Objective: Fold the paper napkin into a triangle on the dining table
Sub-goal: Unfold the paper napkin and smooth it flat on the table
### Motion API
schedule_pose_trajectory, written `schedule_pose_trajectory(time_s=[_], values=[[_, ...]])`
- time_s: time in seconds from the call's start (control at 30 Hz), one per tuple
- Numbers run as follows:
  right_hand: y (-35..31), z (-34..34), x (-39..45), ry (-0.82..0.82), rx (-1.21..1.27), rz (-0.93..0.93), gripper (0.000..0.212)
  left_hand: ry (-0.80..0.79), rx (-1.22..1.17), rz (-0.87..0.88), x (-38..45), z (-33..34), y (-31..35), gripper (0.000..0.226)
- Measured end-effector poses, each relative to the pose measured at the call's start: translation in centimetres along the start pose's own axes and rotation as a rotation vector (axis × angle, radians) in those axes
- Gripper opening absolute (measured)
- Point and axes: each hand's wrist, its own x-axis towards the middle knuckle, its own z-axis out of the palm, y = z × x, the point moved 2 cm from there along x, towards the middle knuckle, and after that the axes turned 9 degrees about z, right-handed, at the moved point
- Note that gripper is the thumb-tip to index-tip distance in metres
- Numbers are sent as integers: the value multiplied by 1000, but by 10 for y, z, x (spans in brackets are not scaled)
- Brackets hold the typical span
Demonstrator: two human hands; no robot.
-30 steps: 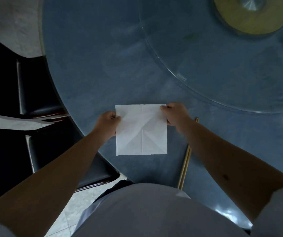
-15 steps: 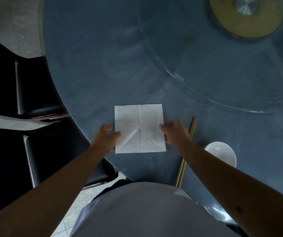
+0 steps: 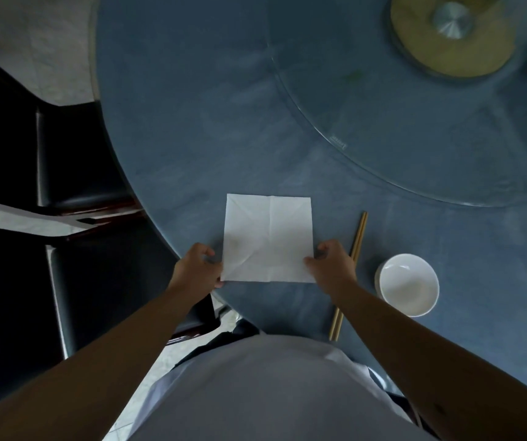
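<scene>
A white square paper napkin [image 3: 268, 237] with crease lines lies flat and unfolded on the round blue dining table [image 3: 208, 128], near its front edge. My left hand [image 3: 197, 270] pinches the napkin's near left corner. On the opposite side my right hand [image 3: 332, 265] pinches the near right corner. Both forearms reach in from below.
A pair of wooden chopsticks [image 3: 349, 275] lies just right of my right hand. A white bowl [image 3: 408, 283] stands further right. A glass turntable [image 3: 431, 122] with a round wooden base [image 3: 453, 36] fills the far right. Dark chairs [image 3: 74, 154] stand left of the table.
Both hands slid from the napkin's far corners down its sides to the near corners. The view shifted, and the white bowl came into sight.
</scene>
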Motion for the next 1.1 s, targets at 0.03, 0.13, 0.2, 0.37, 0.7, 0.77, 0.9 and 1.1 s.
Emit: schedule_pose_trajectory(time_s=[0.03, 0.13, 0.2, 0.37, 0.7, 0.77, 0.9, 1.1], values=[[-2, -2, -1, -10, -70, -28, 23, 12, 132, 13, -2, -5, 1, 18], [-13, -11, -6, 48, -256, -131, 30, 88, 564, 94, -11, -12, 7, 37], [-25, -14, -9, 175, -344, -229, 33, 136, 621, 256, -17, -5, 20, 42], [-51, 20, -15, 297, -609, -664, 58, 78, 814, 743, -8, 49, 47, 65], [-37, 54, 23, 209, -759, -680, 67, -79, 1093, 938, 36, 66, 32, 76], [-32, 49, 27, 231, -792, -684, 70, -83, 1103, 924, 37, 61, 31, 82], [-20, 33, 33, 271, -799, -616, 77, -36, 1130, 827, 37, 40, 23, 85], [-23, 36, 19, 295, -700, -584, 78, 15, 1112, 809, 35, 34, 32, 86]])
